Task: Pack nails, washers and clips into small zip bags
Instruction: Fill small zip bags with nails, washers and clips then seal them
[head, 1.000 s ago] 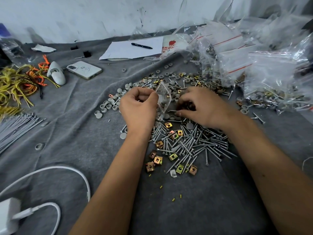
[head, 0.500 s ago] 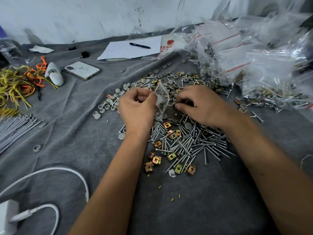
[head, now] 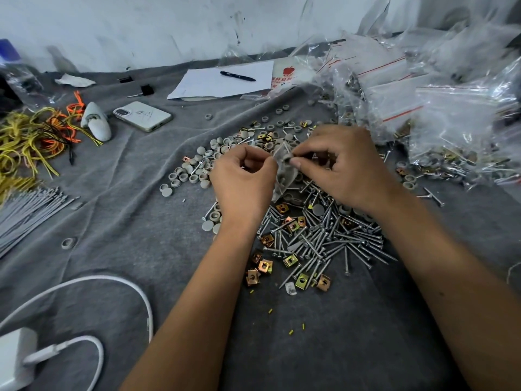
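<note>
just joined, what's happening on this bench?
A person is packing small hardware by hand. The left hand pinches a small clear zip bag by its top edge, and the right hand holds a small grey washer at the bag's mouth, about to drop it in. Loose nails, brass clips and more grey washers lie spread on the grey cloth. A heap of already filled bags sits on the right.
</note>
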{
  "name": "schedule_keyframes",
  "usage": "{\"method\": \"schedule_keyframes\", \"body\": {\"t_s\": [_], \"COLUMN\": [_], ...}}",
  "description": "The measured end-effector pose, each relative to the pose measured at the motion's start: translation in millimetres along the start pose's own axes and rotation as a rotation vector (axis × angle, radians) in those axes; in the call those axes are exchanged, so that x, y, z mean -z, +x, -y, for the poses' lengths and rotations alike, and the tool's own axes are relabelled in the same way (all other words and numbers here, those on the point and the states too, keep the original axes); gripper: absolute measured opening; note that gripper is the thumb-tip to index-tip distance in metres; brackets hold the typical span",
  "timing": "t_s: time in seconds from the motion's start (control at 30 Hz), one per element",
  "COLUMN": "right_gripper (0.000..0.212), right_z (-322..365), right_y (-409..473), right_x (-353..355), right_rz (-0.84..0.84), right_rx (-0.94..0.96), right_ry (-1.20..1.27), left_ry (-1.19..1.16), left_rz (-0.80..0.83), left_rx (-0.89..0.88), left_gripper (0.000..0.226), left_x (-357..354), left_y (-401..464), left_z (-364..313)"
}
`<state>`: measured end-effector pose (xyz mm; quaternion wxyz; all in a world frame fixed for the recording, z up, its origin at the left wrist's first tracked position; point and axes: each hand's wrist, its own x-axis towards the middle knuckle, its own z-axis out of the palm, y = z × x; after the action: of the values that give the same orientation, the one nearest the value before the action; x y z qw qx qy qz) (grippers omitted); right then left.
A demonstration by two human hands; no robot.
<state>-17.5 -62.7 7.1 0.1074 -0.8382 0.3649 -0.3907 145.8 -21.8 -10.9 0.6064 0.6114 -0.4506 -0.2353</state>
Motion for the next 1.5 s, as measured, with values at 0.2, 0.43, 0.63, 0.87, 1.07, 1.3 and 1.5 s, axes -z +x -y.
{"method": "schedule_keyframes", "body": {"t_s": [0.2,0.43,0.63,0.87,1.07,1.3,1.5], "right_gripper": [0.021,0.015,0.017,0.049,0.027,0.015,0.025], "right_z": [-5.3,-1.7,-5.3,-14.1,-13.4,-8.7,-5.7], "right_y": [-1.9,-1.4,-1.4,-3.9,-2.6,-3.9,-3.1], "right_x": [-8.9,-7.1,-4.2,-5.8,-9.3,-3.5,-4.2], "right_rz": [0.144,0.056,0.01,0.435,0.372,0.265,0.025], "right_rx": [-0.032,-0.029,-0.131,-0.238,-0.187,-0.24,-0.292], "right_ry": [-0.163,-0.043,-0.024,-0.294,-0.249,-0.117,0.123], "left_ry": [-0.027,-0.011,-0.111,-0.162,-0.284,0.014,0.367], "left_rz": [0.011,-0.005,-0.138,-0.195,-0.455,-0.545,-0.016], "left_rx": [-0.057,-0.115,-0.013,0.006,-0.127,-0.62,-0.399], "left_gripper": [0.015,0.02,0.009,0.012,0.018,0.006,0.006], "left_x": [-2.2,-7.3,-3.7,0.9,16.1,32.5,13.3], "left_y": [-2.9,-6.8,-1.1,3.4,12.0,10.9,4.3], "left_z": [-1.3,-2.4,1.7,3.5,-6.9,-25.0,-4.3]}}
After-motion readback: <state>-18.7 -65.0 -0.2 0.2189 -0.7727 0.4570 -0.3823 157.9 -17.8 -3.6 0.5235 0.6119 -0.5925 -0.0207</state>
